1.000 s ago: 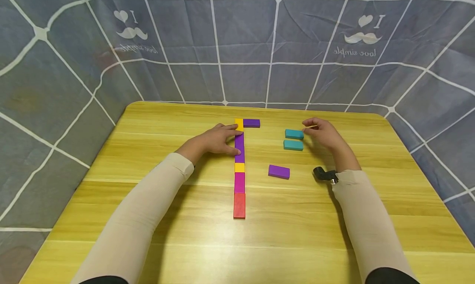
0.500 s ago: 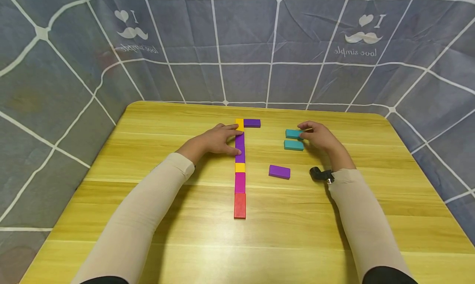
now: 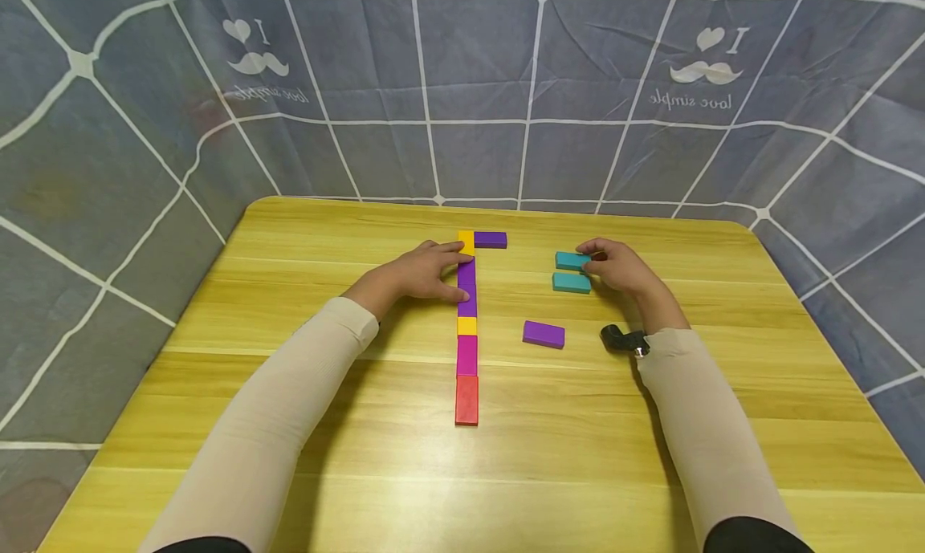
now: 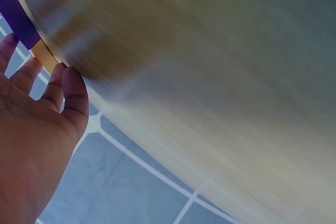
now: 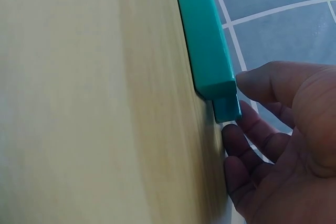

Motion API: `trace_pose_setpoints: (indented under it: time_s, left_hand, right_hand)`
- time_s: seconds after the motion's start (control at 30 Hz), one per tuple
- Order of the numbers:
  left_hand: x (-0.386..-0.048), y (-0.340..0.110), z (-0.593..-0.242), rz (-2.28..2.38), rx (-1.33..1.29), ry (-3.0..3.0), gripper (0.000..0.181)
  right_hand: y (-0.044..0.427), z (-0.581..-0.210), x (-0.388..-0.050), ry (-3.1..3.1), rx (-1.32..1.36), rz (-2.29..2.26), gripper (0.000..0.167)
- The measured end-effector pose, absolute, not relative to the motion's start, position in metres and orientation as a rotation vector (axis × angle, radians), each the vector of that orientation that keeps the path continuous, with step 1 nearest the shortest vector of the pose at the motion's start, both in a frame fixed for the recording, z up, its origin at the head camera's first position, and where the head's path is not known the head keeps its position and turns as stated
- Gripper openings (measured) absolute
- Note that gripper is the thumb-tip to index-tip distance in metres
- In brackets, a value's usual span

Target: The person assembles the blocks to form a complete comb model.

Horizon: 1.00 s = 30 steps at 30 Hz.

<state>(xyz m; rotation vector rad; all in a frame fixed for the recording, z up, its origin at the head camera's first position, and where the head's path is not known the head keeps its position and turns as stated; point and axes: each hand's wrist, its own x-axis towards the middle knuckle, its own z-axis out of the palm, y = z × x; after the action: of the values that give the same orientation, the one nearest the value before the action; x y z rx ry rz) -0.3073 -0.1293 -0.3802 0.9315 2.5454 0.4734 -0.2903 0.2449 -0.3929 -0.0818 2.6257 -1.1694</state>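
Observation:
My left hand (image 3: pixel 421 272) lies over the far half of a straight row of blocks. Its fingertips touch the far yellow block (image 3: pixel 468 236), and its thumb rests on a purple block (image 3: pixel 467 306). A purple block (image 3: pixel 493 240) extends rightward from the row's far end. At the right, my right hand (image 3: pixel 627 269) pinches the right end of the farther teal block (image 3: pixel 569 260) between thumb and fingers. The nearer teal block (image 3: pixel 571 283) lies parallel to it; in the right wrist view this teal block (image 5: pixel 207 40) partly hides the farther one (image 5: pixel 228 109).
A loose purple block (image 3: pixel 543 335) lies between the row and my right forearm. The row's near part has a yellow block (image 3: pixel 466 327), a magenta block (image 3: pixel 466 355) and a red block (image 3: pixel 466 401). A grey curtain (image 3: pixel 477 79) surrounds the wooden table (image 3: pixel 405 489).
My right hand has moved a little left, from beside the farther teal block onto its right end. The left hand and the row of blocks have stayed still.

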Motion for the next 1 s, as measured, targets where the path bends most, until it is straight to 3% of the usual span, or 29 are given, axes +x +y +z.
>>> trace_pose_setpoints:
  time_s: [1.0]
  left_hand:
    - [-0.3073,-0.1292,-0.3792,0.466,0.932,2.545,0.080]
  right_hand:
    - [0.2404,-0.3960,-0.2916,2.654,-0.102,-1.111,0.036]
